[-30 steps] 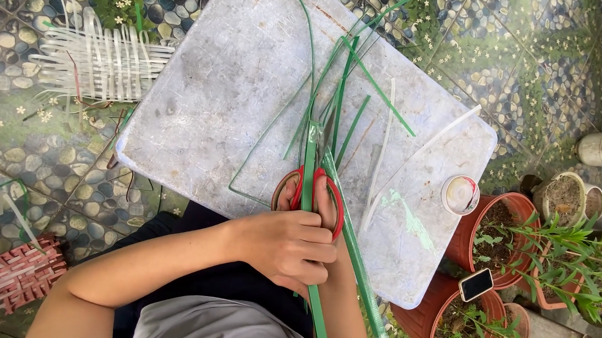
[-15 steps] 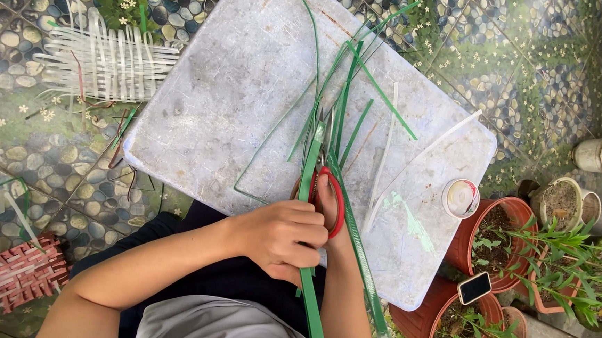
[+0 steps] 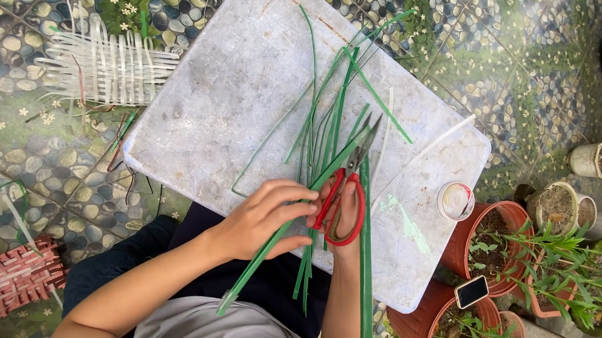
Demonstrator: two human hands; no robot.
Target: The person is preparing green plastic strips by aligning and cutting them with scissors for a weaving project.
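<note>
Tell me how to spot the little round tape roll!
Find the big white board on the pebbled ground, then follow its right edge down towards the clay pots. The tape roll lies there flat: small, white and round, unlike the long green strips nearby.

one scissors (image 3: 345, 192), two woven mats (image 3: 109, 67), one tape roll (image 3: 456, 201).

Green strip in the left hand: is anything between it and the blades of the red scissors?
Nothing visible does. The left hand pinches the green strip, which runs up along the tips of the red scissors held by the right hand. Other loose strips lie beneath on the white board, not between them.
</note>
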